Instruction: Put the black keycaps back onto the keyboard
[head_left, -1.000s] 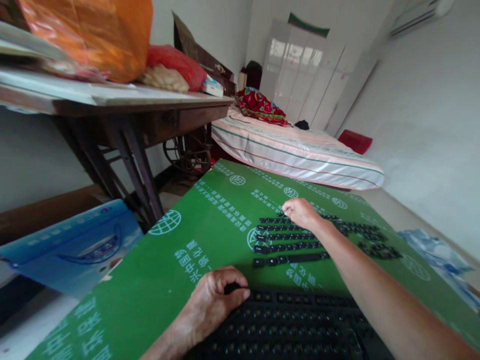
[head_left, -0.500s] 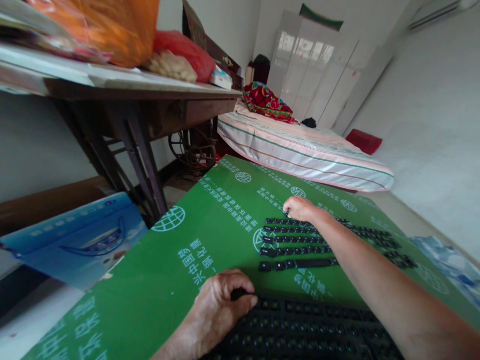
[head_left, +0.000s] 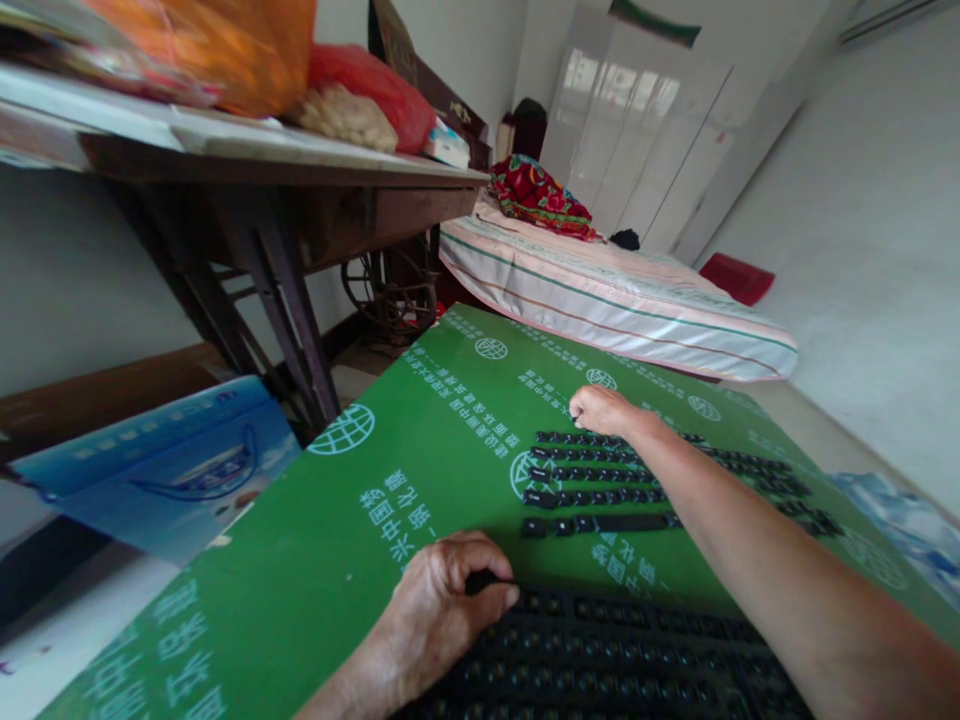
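My left hand is closed on the upper left corner of a black keyboard, which lies at the near edge of the view with its keycaps off and its switches bare. Beyond it, black keycaps lie in rows on the green board, with a long space bar in the nearest row. My right hand is pinched just past the farthest row. A small dark keycap shows at its fingertips, mostly hidden by them. My right forearm covers the middle of the rows.
The green board carries pale printed lettering. On the left stand a wooden table with bags on it and a blue carrier bag. A bed stands beyond the board; clear plastic lies at right.
The camera view has shifted slightly. My left hand stays at the keyboard corner. My right hand remains past the farthest row, its fingertips very slightly farther from the keycaps.
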